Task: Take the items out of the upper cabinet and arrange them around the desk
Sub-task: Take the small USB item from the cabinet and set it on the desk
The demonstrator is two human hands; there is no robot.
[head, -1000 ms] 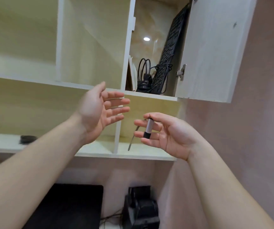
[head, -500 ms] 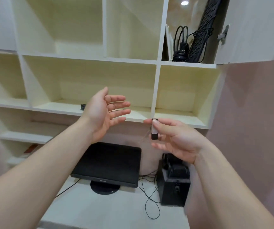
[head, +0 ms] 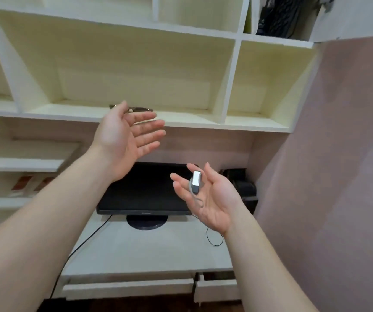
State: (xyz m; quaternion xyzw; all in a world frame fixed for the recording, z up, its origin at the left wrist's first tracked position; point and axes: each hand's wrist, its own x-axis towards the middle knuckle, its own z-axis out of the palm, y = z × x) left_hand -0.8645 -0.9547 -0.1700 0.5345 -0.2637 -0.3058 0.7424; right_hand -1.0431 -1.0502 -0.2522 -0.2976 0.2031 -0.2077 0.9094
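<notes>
Item in transit: one small silver-and-black stick-shaped gadget with a thin grey loop [head: 196, 181], lying against the loosely curled fingers [head: 182, 186] of the right hand [head: 205, 197], centre right of the frame, above the pale desk top [head: 149, 251]; whether the thumb pins it cannot be told. Left hand [head: 124, 136], centre, holds nothing, its fingers straight and slightly spread. Progress, as a judgement: early; this piece is not yet set down, and a dark tangle of cables and a black keyboard [head: 277, 16] remains in the open upper cabinet compartment [head: 277, 40], upper right. Surroundings: black flat monitor on a round stand [head: 145, 190], black speaker box [head: 245, 188], thin black cable [head: 84, 242], a dark flat object [head: 136, 108] on the cream shelf [head: 113, 64]. The monitor takes up the desk's rear middle.
</notes>
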